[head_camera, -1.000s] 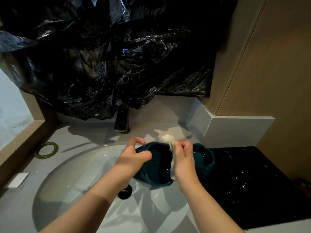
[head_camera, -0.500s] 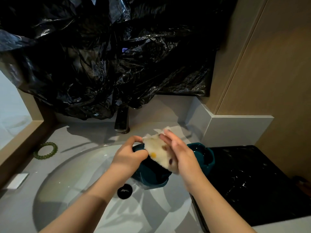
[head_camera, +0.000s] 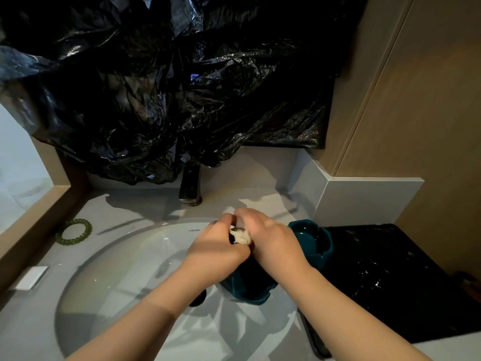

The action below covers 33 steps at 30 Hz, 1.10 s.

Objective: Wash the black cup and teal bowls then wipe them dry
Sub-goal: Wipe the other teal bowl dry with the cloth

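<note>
Sheeting [head_camera: 182, 87] of black plastic, crumpled, hung across the whole back wall above the tap [head_camera: 190, 190]. Below it, pale worktop [head_camera: 130, 204] with a round white basin [head_camera: 109, 282] sunk in; to the right, a wet black mat [head_camera: 390, 282]. No shift in any of these over the last second.

Upright at the basin's right edge, against the mat and untouched, the spare teal bowl [head_camera: 311, 239]. Tilted over the basin just under both wrists, the held teal bowl [head_camera: 250, 295], lower in view than a second ago and now largely hidden by the hands. No black cup to be made out with any certainty.

Gone from its plain hold on that bowl's rim, the left hand [head_camera: 216, 247], closed in beside the right hand [head_camera: 273, 241]. Fingers of both curled tight, pinching the cloth [head_camera: 240, 235] between them. Cannot tell whether the bowl is also propped by either hand.

Biggest change in the cloth itself: spread flat over the bowl's mouth under straight right fingers half a second ago, now bunched into a small wad above the rim. Reads as wringing or regathering between passes. Probably mid-way through this bowl, with the other bowl and the cup yet to follow.

Smaller and unmoved: green hair tie [head_camera: 73, 230] and white card [head_camera: 31, 278] on the left worktop, dark drain plug [head_camera: 198, 299] by the left forearm.
</note>
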{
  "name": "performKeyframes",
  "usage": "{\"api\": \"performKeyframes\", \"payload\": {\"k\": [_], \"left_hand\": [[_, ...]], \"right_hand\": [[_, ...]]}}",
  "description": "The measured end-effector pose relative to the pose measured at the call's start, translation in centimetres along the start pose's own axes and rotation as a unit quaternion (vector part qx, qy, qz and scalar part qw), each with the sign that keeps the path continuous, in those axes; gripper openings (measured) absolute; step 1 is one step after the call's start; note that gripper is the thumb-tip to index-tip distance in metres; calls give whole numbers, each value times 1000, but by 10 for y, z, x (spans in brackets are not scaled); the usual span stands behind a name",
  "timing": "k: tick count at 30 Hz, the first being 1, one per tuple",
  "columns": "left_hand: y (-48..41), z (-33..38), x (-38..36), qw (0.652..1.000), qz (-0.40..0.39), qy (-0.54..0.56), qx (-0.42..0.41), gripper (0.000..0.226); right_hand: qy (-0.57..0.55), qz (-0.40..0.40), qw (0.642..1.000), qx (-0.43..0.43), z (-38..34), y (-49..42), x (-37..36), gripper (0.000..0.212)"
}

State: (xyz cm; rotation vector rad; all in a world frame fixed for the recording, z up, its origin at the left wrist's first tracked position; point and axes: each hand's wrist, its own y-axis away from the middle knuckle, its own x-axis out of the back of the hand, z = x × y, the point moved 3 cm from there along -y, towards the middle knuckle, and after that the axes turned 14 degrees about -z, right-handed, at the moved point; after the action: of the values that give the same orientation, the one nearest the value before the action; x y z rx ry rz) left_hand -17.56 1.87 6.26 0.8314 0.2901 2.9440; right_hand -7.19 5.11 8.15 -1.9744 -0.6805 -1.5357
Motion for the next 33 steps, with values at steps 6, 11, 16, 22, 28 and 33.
{"api": "performKeyframes", "payload": {"k": [6,11,16,22,28,33], "left_hand": [[8,3,-3,994,106,10,19,46],[17,-2,-18,991,120,-44,31,62],[9,-6,-17,993,68,-87,34,48],[7,-5,-13,989,81,-123,12,36],[12,-2,-12,980,176,-89,-3,55],[7,-3,-5,983,132,-128,-25,57]], "right_hand": [[-248,43,934,-253,25,6,-24,17],[-447,28,821,-354,29,11,-51,13],[-214,22,945,-247,25,16,-39,21],[-101,106,983,-114,24,13,-32,38],[-788,65,488,-370,6,13,-97,18],[-473,120,804,-341,28,9,-62,8]]}}
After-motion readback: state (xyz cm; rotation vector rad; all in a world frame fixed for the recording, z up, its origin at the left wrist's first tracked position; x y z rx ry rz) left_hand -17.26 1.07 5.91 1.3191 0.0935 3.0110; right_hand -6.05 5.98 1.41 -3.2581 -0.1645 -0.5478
